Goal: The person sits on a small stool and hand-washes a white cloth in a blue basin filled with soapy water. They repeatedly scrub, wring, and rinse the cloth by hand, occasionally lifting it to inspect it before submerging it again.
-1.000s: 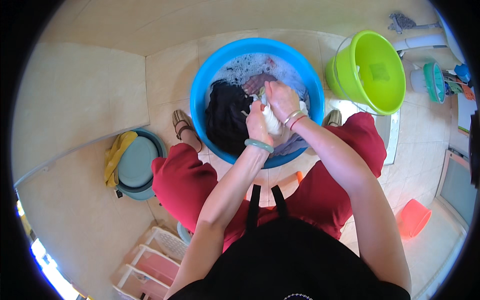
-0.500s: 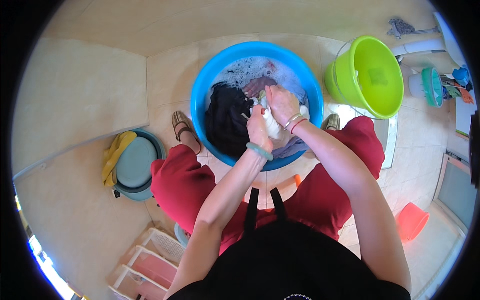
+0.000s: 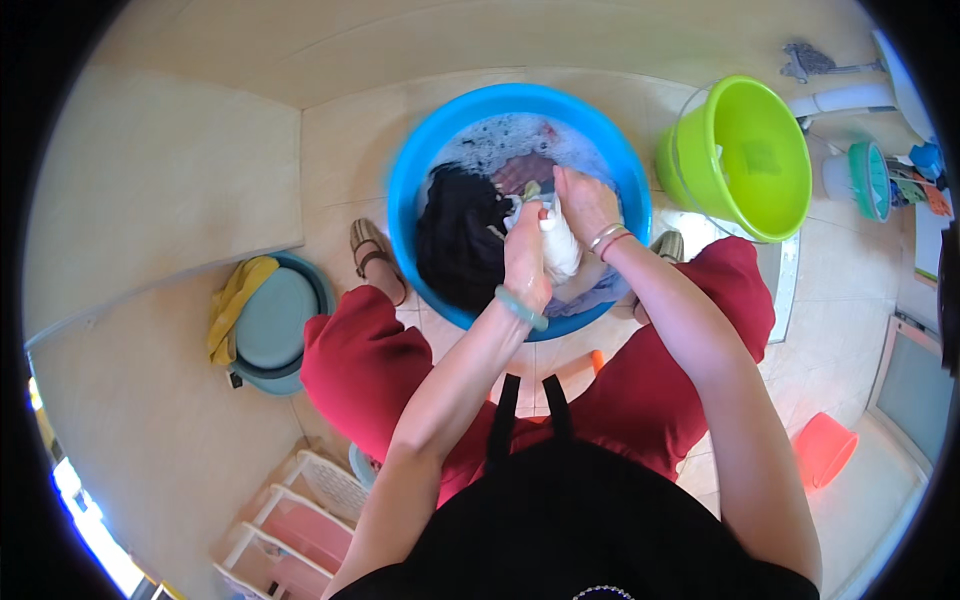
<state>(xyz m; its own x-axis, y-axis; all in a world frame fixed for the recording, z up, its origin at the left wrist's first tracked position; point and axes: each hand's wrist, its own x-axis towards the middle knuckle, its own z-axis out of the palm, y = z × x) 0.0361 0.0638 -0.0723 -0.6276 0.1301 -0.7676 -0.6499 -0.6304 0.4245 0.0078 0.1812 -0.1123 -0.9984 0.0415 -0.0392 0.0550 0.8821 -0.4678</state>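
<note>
A large blue basin stands on the tiled floor between my feet, filled with soapy water and laundry. My left hand and my right hand are both closed on a white cloth over the middle of the basin. The cloth is bunched and stretched between them, its lower part hanging toward the water. Beside my left hand lies a black garment. Foam floats along the far side. Some bluish-grey fabric shows at the near right, partly hidden by my right wrist.
At the right of the basin stands a lime-green bucket with a wire handle. Stacked grey-green basins with a yellow cloth sit at the left. A white-and-pink rack is at the near left, a coral bucket at the near right.
The white cloth has been drawn into a longer, tighter bunch between my hands. My hands have shifted slightly, and the whole view has moved a little.
</note>
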